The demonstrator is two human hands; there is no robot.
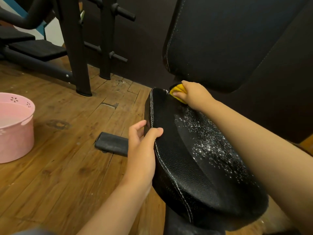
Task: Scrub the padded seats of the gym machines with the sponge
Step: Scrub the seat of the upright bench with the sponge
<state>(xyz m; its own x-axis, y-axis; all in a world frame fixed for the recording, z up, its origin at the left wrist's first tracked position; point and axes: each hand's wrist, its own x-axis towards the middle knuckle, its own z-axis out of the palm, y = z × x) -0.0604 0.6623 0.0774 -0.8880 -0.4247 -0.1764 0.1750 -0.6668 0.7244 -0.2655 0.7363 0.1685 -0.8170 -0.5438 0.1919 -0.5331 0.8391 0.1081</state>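
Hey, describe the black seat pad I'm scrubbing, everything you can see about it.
The seat pad is black, grained like leatherette, with pale stitching along its seams and a rounded, slightly dished top. White suds speckle its right half; the left half looks shiny. The left hand grips its left edge, and the right hand presses a yellow sponge on its far corner, below the backrest.

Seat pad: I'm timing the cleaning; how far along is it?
Suds speckle the seat on its right. The right hand presses the yellow sponge at the far corner while the left hand grips its left edge. The sudless left part and backrest remain.
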